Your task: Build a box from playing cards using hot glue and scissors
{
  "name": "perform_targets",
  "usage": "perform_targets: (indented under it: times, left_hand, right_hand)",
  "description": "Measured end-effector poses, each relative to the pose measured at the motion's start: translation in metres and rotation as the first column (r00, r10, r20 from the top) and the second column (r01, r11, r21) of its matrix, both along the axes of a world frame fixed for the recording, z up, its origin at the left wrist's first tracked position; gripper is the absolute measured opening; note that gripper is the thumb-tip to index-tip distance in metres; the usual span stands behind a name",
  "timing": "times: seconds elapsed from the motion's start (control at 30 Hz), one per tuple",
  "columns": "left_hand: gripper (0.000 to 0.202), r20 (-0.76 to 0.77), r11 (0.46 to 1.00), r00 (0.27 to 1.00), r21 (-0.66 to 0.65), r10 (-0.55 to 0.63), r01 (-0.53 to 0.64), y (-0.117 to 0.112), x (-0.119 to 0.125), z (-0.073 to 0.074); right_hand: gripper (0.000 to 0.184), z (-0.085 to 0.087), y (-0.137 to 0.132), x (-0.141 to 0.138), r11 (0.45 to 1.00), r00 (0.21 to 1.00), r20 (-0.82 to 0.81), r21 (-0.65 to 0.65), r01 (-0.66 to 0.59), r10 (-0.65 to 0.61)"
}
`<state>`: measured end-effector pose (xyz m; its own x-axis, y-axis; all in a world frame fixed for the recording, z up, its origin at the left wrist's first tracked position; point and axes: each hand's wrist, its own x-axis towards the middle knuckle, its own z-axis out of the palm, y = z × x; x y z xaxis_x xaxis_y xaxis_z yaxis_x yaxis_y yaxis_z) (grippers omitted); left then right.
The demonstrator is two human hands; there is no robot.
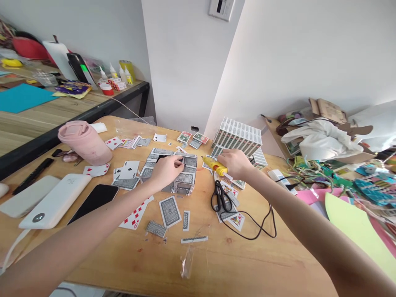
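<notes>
The left hand [167, 170] presses its fingers flat on a grey-backed sheet of joined playing cards [179, 173] lying mid wooden tabletop [235, 264]. The right hand [236, 163] is clamped around a yellow glue gun [215, 165], nozzle pointing toward the sheet. Black-handled scissors [220, 196] lie just beside it, a pink lidded tumbler [85, 142] well apart.

Under the left hand's fingers [173, 165] lies a flat sheet of joined playing cards [181, 173] with grey lattice-patterned backs edged in white, and the right hand's fingers [230, 163] close round a yellow plastic glue gun [215, 166] trailing a black cord [253, 225]. Just below those fingers sit black-handled scissors [220, 197]; left of the left fingers stand a pale pink tumbler [85, 142] and white cards with red and black pips [128, 169]
</notes>
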<state>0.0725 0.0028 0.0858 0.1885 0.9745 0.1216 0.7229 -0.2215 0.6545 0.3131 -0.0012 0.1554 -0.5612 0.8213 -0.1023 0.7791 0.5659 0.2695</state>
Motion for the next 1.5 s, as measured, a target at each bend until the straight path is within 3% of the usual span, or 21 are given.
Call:
perform_targets:
  times: [0.1, 0.23, 0.4, 0.57, 0.73, 0.83, 0.93, 1.0, 1.03, 1.1, 1.17, 1.33, 1.5]
  left_hand:
    - [0.029, 0.03, 1.0, 1.0, -0.015, -0.002, 0.003, -0.002, 0.0, 0.002]
    - [0.018, 0.074, 1.0, 0.997, -0.022, 0.007, -0.006, -0.002, 0.0, 0.005]
    - [0.013, 0.141, 0.999, 0.99, -0.047, 0.013, -0.006, 0.001, -0.001, 0.007]
    - [0.014, 0.153, 0.997, 0.988, -0.078, 0.03, -0.018, 0.005, -0.001, 0.011]
    - [0.013, 0.09, 0.997, 0.996, -0.073, -0.003, 0.009, 0.006, -0.003, 0.014]
    - [0.015, 0.02, 0.997, 0.998, -0.049, -0.051, 0.052, 0.004, -0.006, 0.017]
    - [0.02, -0.145, 0.993, 0.987, 0.081, -0.072, 0.084, 0.005, -0.01, 0.024]
    - [0.026, -0.268, 0.957, 0.955, 0.223, -0.125, 0.187, 0.011, -0.012, 0.027]
    - [0.032, -0.318, 0.924, 0.932, 0.274, -0.174, 0.266, 0.015, -0.013, 0.029]
    - [0.044, -0.384, 0.862, 0.876, 0.291, -0.292, 0.416, 0.025, -0.015, 0.028]
    - [0.05, -0.412, 0.845, 0.832, 0.222, -0.371, 0.487, 0.034, -0.016, 0.024]
    - [0.047, -0.477, 0.813, 0.742, 0.094, -0.47, 0.575, 0.044, -0.018, 0.014]
    - [0.046, -0.532, 0.794, 0.693, 0.061, -0.487, 0.604, 0.044, -0.017, 0.018]
  right_hand:
    - [0.007, -0.004, -0.015, 0.015, 0.99, 0.989, -0.049, 0.027, 0.138, -0.137]
    - [0.023, -0.024, -0.046, 0.029, 0.942, 0.934, -0.118, -0.051, 0.333, -0.337]
    - [0.033, -0.059, -0.083, 0.01, 0.886, 0.865, -0.224, -0.241, 0.397, -0.449]
    - [0.033, -0.081, -0.093, -0.02, 0.846, 0.84, -0.268, -0.406, 0.346, -0.471]
    - [0.048, -0.08, -0.078, -0.021, 0.856, 0.82, -0.414, -0.489, 0.166, -0.395]
    - [0.039, -0.074, -0.062, -0.02, 0.862, 0.683, -0.582, -0.488, 0.14, -0.441]
    - [0.024, -0.073, -0.046, -0.029, 0.851, 0.367, -0.768, -0.481, 0.21, -0.525]
    - [0.028, -0.077, -0.038, -0.042, 0.844, 0.176, -0.834, -0.478, 0.243, -0.523]
    - [0.03, -0.081, -0.035, -0.05, 0.841, 0.117, -0.848, -0.477, 0.254, -0.516]
    - [0.034, -0.086, -0.032, -0.065, 0.835, 0.074, -0.856, -0.476, 0.276, -0.512]
    - [0.035, -0.088, -0.031, -0.079, 0.822, 0.072, -0.848, -0.482, 0.302, -0.524]
    - [0.032, -0.077, -0.036, -0.103, 0.796, 0.001, -0.822, -0.551, 0.25, -0.57]
    - [0.045, -0.073, -0.037, -0.121, 0.8, 0.059, -0.834, -0.504, 0.326, -0.549]
